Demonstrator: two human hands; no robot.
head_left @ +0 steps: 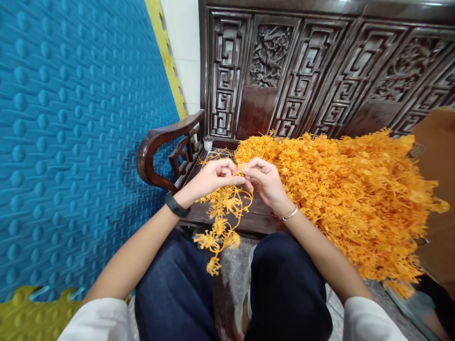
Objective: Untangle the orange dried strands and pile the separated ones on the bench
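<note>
On our far left stands a blue mat [71,142] covered with raised bumps, bordered by yellow edging [168,61] cut in a jigsaw outline. Next to it curves the dark, glossy armrest [151,147] of a wooden bench, and our left forearm reaches in below it, with a black wristband [175,205] above the wrist. Near the inner end of the armrest, a small clear cup [208,143] stands on the dark wooden surface [259,215]. We have our left hand [218,176] over the front of that surface, its thumb and fingers pinched together on the upper part of an orange strand [220,227], which hangs in branching, frilly clusters down between our knees in dark blue trousers [170,284]. Just beside it, our right hand [265,181] has its thumb and fingertips closed on the same upper part, though the exact point between the fingers is too small for us to make out. A silver bracelet [290,213] circles our right wrist. Behind rises the carved wooden backrest [263,109], and to the right a large heap [348,199] of similar orange sprigs spreads towards a brown panel [439,166] at the edge of our view
</note>
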